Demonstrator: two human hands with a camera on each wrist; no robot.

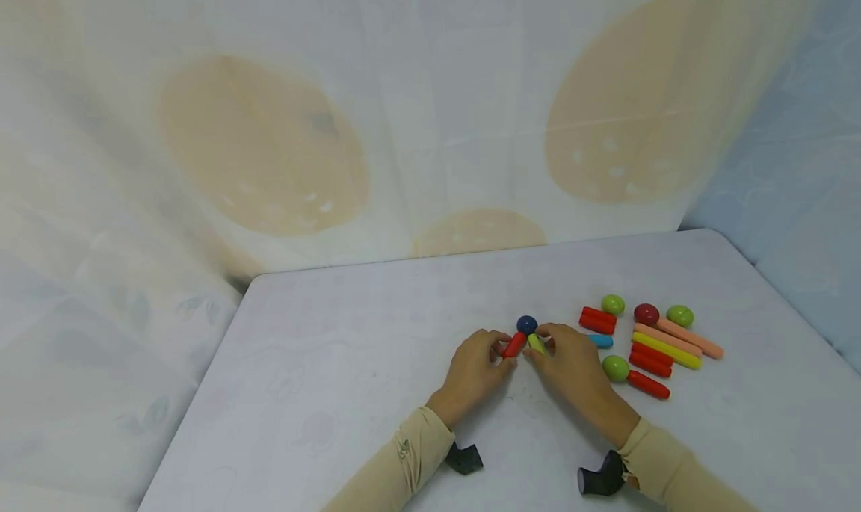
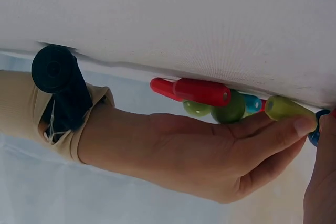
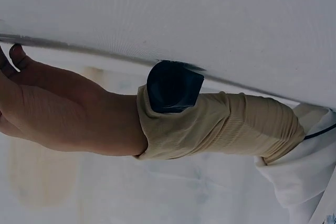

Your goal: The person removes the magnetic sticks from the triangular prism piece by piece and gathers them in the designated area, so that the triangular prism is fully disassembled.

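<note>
On the white table (image 1: 350, 362), the left hand (image 1: 473, 370) rests near the table's middle with its fingers curled forward, the fingertips pinching a short red stick (image 1: 514, 344). The stick lies tilted, its far end pointing up toward a dark blue ball (image 1: 527, 324) that sits on the table just beyond both hands. This placement appears to bring the stick's end against the ball, though the head view cannot confirm contact.

Immediately to the right, the right hand (image 1: 573, 364) mirrors that posture. Its thumb and fingertips close round a yellow-green stick (image 1: 536, 343), also angled toward the blue ball (the left wrist view shows this stick (image 2: 286, 109) held at the fingertips, close to the ball). The two sticks converge on the ball like a narrow V, which seems to be why both hands meet so closely here.

Further right lies the loose stock, kept within easy reach of the right hand: a cyan stick (image 1: 601, 341) just beside its knuckles, a pair of red sticks (image 1: 598, 321), several green balls (image 1: 613, 304), a maroon ball (image 1: 646, 315), then a long yellow stick (image 1: 666, 350) and a long peach stick (image 1: 689, 338) lying side by side.
</note>
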